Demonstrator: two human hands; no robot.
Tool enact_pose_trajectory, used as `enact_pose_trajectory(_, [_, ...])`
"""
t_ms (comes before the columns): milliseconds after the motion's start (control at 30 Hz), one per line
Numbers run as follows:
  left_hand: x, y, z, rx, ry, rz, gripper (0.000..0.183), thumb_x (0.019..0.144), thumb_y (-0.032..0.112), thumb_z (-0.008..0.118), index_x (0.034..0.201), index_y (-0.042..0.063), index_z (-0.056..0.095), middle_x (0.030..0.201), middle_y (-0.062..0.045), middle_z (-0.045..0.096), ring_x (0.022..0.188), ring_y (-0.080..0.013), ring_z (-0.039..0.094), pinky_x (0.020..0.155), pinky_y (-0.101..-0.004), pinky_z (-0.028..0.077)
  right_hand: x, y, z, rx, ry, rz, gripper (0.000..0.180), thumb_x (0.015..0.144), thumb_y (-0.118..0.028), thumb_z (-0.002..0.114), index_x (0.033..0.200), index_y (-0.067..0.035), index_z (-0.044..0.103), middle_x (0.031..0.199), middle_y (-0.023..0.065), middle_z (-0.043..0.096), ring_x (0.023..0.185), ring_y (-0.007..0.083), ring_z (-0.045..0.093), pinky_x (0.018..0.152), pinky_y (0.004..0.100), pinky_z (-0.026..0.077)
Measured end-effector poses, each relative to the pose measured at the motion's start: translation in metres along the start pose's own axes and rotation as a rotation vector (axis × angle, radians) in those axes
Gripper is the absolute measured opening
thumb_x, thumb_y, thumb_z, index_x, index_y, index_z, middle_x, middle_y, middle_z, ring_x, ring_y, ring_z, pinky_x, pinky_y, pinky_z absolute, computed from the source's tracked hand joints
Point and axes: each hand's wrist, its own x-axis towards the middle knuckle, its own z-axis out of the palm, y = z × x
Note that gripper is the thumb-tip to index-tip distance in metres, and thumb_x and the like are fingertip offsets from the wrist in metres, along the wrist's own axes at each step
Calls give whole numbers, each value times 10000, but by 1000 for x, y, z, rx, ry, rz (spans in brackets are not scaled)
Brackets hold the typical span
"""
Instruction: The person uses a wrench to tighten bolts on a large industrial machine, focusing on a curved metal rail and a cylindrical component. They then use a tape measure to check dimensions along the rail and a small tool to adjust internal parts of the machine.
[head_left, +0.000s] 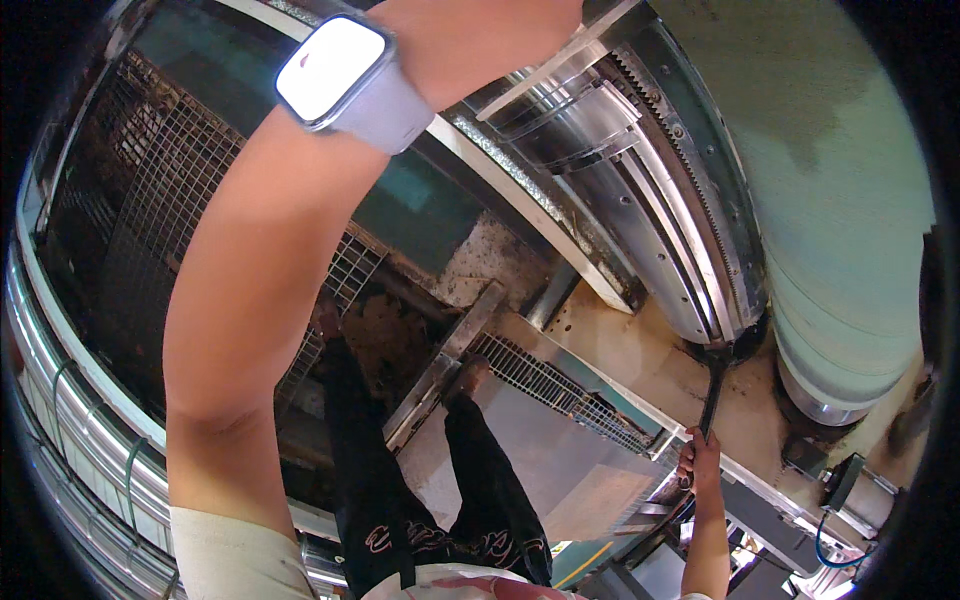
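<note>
My left arm, with a smartwatch (334, 67) on its wrist, reaches to the top edge. Only part of my left hand (532, 22) shows there, its fingers out of view, beside a thin flat strip (555, 64) that slants over a shiny metal cylinder (577, 112). At lower right my right hand (699, 459) is closed around the handle of a long dark tool (709, 397), perhaps a wrench. The tool's far end meets the lower end of a long steel machine bar (652, 225) with bolts. A toothed rack (686, 161) runs along that bar.
A large green roller (840, 225) stands at right. A pale beam (525, 202) crosses the middle. My feet are near metal gratings (559, 382) and a step edge (427, 405). Shiny rails (97, 427) curve along the left. A motor-like unit with a blue hose (862, 487) sits lower right.
</note>
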Motion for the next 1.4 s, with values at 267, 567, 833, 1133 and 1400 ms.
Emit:
enact_pose_trajectory(267, [1,-4,-12,226,-48,98,117,703,75,526,670,-36,547,747,-224,534,700,-359,527,643,-384,436,8,-1,-3,29,-10,-8,207,874,-239,461,734,-94,412,466,-36,311,321,76,266,290,242,216])
enact_pose_trajectory(567, [-91,90,-33,-980,14,-995,241,886,127,411,1072,26,526,581,50,386,488,-20,343,435,-141,288,13,6,-4,72,9,-5,210,871,-232,450,724,-92,397,455,-24,283,309,86,268,283,246,201])
enact_pose_trajectory(833, [-116,194,62,-1470,36,-1221,254,908,87,363,1137,20,449,702,3,464,571,-40,375,501,-174,321,13,1,-1,90,-21,-38,203,861,-226,468,736,-81,399,475,-23,300,326,81,268,289,244,218])
enact_pose_trajectory(1133, [-84,218,80,-1347,148,-1171,238,902,71,360,1114,10,450,699,3,433,608,-55,378,540,-190,331,7,-2,2,89,-15,-10,202,866,-236,462,752,-83,395,471,-22,289,331,88,272,296,257,227])
enact_pose_trajectory(1400, [-87,227,79,-1333,198,-1244,247,878,20,356,1113,-9,426,634,-45,408,590,-107,405,557,-232,371,12,2,1,101,-24,-12,221,870,-254,469,745,-89,391,472,-24,286,328,84,269,290,250,228])
